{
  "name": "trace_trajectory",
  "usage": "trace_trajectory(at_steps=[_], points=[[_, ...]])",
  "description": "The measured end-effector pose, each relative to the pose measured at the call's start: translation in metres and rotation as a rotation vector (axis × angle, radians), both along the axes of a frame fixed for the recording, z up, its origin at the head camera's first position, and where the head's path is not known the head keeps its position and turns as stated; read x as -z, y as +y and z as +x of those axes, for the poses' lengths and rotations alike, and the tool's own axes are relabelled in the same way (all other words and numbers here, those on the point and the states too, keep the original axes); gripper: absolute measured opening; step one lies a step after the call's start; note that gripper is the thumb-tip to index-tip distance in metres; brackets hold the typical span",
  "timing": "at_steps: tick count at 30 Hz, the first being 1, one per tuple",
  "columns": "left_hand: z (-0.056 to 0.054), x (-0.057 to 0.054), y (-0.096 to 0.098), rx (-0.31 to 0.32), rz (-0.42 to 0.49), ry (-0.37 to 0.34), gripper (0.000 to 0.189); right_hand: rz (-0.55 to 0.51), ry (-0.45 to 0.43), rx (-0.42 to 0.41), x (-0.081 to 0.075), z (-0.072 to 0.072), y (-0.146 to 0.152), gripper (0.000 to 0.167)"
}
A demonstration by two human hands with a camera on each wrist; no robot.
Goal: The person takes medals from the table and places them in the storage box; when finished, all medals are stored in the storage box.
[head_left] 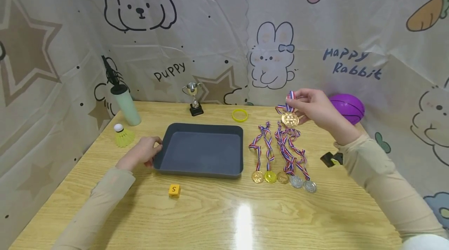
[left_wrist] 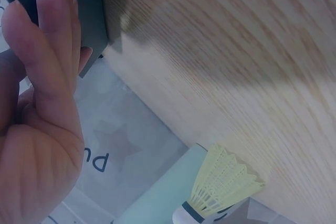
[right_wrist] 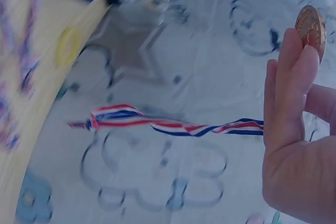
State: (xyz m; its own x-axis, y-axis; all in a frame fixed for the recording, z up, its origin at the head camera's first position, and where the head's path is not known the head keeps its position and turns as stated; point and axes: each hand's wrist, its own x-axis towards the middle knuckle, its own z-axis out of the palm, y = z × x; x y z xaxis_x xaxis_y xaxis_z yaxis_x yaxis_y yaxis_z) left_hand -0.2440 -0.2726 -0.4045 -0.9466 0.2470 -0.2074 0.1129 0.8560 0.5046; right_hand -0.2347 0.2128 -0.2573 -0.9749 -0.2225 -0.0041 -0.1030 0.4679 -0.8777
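Observation:
My left hand grips the left wall of a dark grey rectangular tray, fingertips at its rim; the tray's bare floor shows. To the right, above the table, my right hand holds a gold-coloured medal with a red, white and blue ribbon. The medal's edge shows at the fingertips in the right wrist view, and the ribbon trails from the hand. Beneath it lie several medals: a copper-gold one, a yellow-gold one, a bronze one and two silver ones, ribbons stretched toward the back.
A yellow shuttlecock and a pale green bottle stand at left. Along the back are a small trophy, a yellow wristband and a purple ball. An orange cube sits before the tray, a black object at right.

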Motion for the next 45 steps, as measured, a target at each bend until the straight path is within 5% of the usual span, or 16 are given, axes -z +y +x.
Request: trace_trajectory(at_steps=[10,19,30,45], points=[[-0.003,0.001,0.000,0.008,-0.027,0.012,0.033,-0.145,-0.003,-0.167,0.013,-0.007,-0.080,0.019],[-0.002,0.003,-0.001,0.001,-0.002,0.005,0.032,-0.178,-0.004,-0.181,0.057,-0.009,-0.126,0.018],[-0.001,0.003,-0.001,-0.001,0.000,-0.002,0.032,-0.074,0.003,-0.151,0.126,-0.003,-0.145,0.013],[0.000,0.001,0.001,-0.007,-0.009,0.005,0.031,0.198,0.166,-0.209,0.154,0.014,-0.142,0.012]])
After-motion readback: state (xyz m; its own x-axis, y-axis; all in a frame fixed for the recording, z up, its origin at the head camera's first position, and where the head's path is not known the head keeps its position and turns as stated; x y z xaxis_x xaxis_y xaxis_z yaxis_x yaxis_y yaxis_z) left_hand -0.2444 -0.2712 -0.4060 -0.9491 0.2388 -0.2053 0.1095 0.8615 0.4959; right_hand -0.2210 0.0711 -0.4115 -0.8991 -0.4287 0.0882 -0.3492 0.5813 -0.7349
